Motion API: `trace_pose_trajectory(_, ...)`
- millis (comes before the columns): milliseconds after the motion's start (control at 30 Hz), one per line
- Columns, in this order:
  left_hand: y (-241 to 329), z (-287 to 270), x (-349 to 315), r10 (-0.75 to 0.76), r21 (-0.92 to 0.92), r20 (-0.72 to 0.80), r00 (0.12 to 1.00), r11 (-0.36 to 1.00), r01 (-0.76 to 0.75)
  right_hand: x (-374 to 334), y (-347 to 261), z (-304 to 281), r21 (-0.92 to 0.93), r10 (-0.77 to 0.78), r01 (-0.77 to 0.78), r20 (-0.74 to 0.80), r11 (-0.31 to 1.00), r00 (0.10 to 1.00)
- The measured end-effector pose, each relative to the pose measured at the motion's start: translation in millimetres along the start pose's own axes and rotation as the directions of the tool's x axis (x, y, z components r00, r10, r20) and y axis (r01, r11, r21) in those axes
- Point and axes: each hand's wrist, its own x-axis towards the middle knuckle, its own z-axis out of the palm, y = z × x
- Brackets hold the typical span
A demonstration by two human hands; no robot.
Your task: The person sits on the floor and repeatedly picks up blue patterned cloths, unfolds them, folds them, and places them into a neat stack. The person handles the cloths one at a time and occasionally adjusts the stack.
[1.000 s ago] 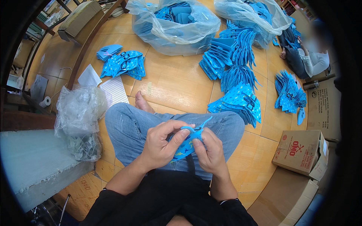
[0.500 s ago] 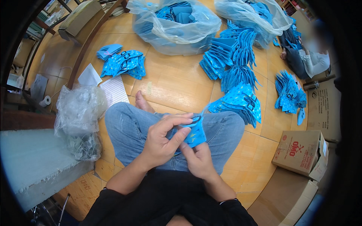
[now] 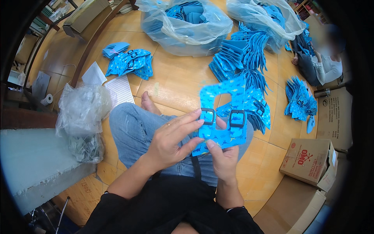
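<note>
Head view: blue piece [image 3: 233,134] now spread, 2 buckles [image 3: 236,126] visible; right grip [image 3: 225,159] closed on it, left grip [image 3: 170,136] unclear

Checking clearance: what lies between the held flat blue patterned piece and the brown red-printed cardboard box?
From the piece: an edge of blue denim trousers, then tan floor tiles, in the head view.

Blue cutout [image 3: 234,141] w/ dk-blue dino print, blk buckles [image 3: 237,125].
Beyond R hand [image 3: 226,160]: blue stack [image 3: 258,102], pale specks. Under L hand [image 3: 170,137]: plain lt-blue jeans [image 3: 130,124].
</note>
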Motion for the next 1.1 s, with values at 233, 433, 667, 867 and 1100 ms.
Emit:
trace_pose_trajectory(233, 2.7, -2.3, -4.2, -0.388, -0.210, -0.041, 0.921, 0.904, 0.371, -9.1, 1.9, 4.0, -0.093, 0.036, -0.033, 0.031, 0.995, 0.999)
trace_pose_trajectory(433, 4.6, -1.6, -6.5, -0.512, -0.504, -0.020, 0.859, 0.747, 0.434, -11.7, 6.4, -2.0, -0.085, 0.082, -0.075, 0.082, 0.994, 0.993)
trace_pose_trajectory(667, 14.4, -6.0, -7.6, -0.467, -0.510, -0.015, 0.884, 0.764, 0.395, -10.6, 15.9, -9.4, -0.020, -0.054, 0.057, 0.116, 0.998, 0.992)
trace_pose_trajectory(867, 15.6, -5.6, -8.8, -0.464, -0.506, -0.014, 0.886, 0.767, 0.394, -10.5, 19.1, -12.3, 0.041, -0.050, 0.046, 0.115, 0.998, 0.992)
trace_pose_trajectory(1100, 13.9, -6.9, -8.8, -0.466, -0.560, 0.043, 0.884, 0.721, 0.408, -8.8, 21.8, -14.4, 0.148, 0.041, -0.053, 0.078, 0.988, 0.996)
